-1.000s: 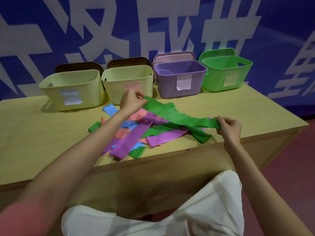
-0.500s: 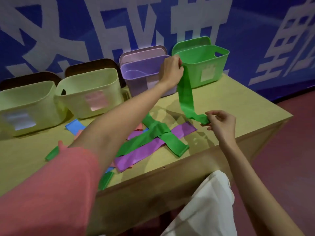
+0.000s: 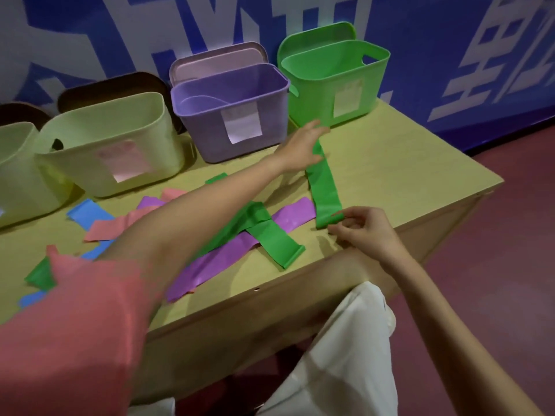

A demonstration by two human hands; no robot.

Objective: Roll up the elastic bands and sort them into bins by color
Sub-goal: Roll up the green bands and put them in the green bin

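A long green elastic band [image 3: 322,187] lies stretched flat on the pale wooden table [image 3: 405,175], running from just in front of the green plastic bin [image 3: 333,85] toward the table's near edge. The left hand [image 3: 301,148] rests on the band's far end with fingers spread wide and flat, pressing it to the surface. The right hand [image 3: 365,228], close to the near edge, pinches the band's near end between thumb and fingertips, where the strip curls into the start of a roll. Along the far edge stand the green bin at the right corner, a purple plastic bin [image 3: 231,115] beside it, and two pale yellow plastic bins [image 3: 111,145] further left. A loose pile of flat bands [image 3: 234,241] in green, purple, pink and blue is spread over the middle and left of the surface, partly hidden under the left forearm.
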